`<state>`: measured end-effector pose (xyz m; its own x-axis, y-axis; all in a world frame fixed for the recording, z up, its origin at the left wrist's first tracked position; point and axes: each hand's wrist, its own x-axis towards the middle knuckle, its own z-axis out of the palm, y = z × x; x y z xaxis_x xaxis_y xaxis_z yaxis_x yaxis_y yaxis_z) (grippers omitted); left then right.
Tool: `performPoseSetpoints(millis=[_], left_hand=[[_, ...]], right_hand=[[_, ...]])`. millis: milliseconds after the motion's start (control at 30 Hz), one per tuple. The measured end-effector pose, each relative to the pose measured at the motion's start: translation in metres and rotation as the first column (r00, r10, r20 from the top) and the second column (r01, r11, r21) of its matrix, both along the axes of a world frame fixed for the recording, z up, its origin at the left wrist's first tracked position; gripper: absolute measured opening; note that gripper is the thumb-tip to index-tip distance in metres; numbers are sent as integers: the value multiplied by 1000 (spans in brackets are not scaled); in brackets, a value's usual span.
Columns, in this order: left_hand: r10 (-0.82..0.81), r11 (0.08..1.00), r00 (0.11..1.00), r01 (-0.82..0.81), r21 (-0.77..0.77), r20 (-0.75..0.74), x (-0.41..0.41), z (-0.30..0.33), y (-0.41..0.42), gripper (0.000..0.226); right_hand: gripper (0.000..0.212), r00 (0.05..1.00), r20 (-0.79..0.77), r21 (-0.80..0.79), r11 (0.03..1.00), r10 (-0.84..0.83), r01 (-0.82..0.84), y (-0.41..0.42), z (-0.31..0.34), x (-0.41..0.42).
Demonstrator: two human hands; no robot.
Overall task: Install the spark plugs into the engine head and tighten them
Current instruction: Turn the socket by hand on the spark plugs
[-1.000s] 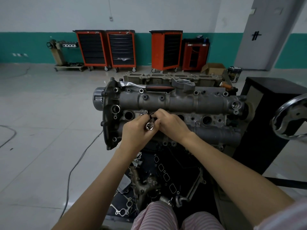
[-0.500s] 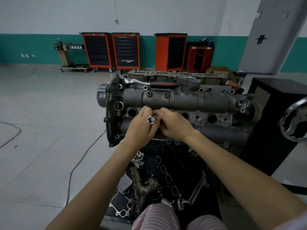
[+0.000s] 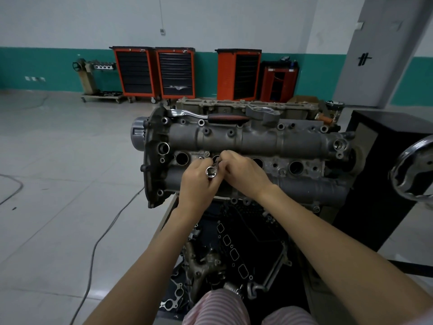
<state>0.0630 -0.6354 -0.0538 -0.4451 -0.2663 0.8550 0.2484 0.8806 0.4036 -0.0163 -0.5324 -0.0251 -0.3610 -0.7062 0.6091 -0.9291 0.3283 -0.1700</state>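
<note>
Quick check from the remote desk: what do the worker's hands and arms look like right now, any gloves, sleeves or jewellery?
Both hands are bare: no gloves on the left hand or the right hand, and no rings, watch or wristbands show. Both forearms are uncovered up to the frame edge. At the lower right corner a bit of pale fabric may be a short sleeve. The lap shows pink-and-white striped trousers.

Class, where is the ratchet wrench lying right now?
In the head view, the ratchet wrench lies along the far top edge of the engine head, left of centre, beyond both hands and untouched.
</note>
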Motion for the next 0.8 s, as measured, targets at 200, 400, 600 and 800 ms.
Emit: performPoseSetpoints(millis=[200,400,600,800], left_hand=[[-14,1000,1000,14,1,-11,-3,-3,1,34],[-43,998,999,43,37,-3,2,-3,2,24],[-43,984,999,47,173,-28,-3,2,4,40],[-95,971,991,113,212,-92,-4,-1,3,40]], right_hand=[[36,997,5,47,996,73,-73,2,-4,-4],[26,998,5,68,996,58,-58,0,-2,-5],[10,998,47,1,999,52,-52,0,1,-6],[23,998,38,8,999,46,-47,0,-1,-3]])
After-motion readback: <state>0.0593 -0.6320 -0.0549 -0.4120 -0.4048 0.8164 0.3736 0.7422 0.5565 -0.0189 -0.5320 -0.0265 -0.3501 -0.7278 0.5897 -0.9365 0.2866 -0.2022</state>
